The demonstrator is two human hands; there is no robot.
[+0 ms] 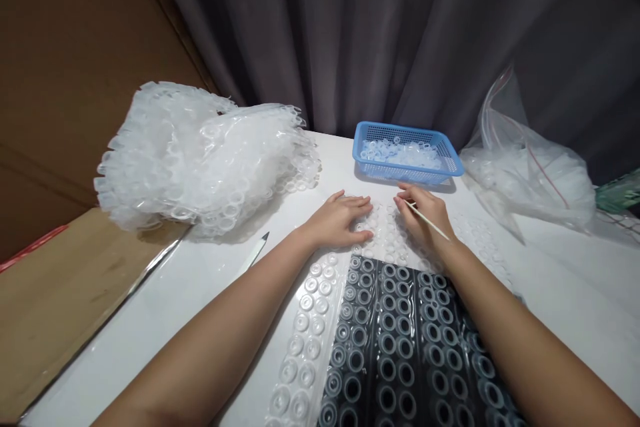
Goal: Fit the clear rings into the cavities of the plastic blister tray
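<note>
A clear plastic sheet moulded with rows of small rings lies on the white table in front of me, part of it over a dark surface. My left hand rests flat on the sheet's far end, fingers stretched out. My right hand is closed in a pinch on a thin wooden stick, its tip pointing down at the sheet beside my left fingers. A blue basket holding several loose clear rings stands just beyond both hands.
A big heap of the same ringed plastic sheets lies at the back left. A clear plastic bag with more pieces sits at the right. A pointed blade lies left of my forearm. Cardboard borders the table's left edge; a grey curtain hangs behind.
</note>
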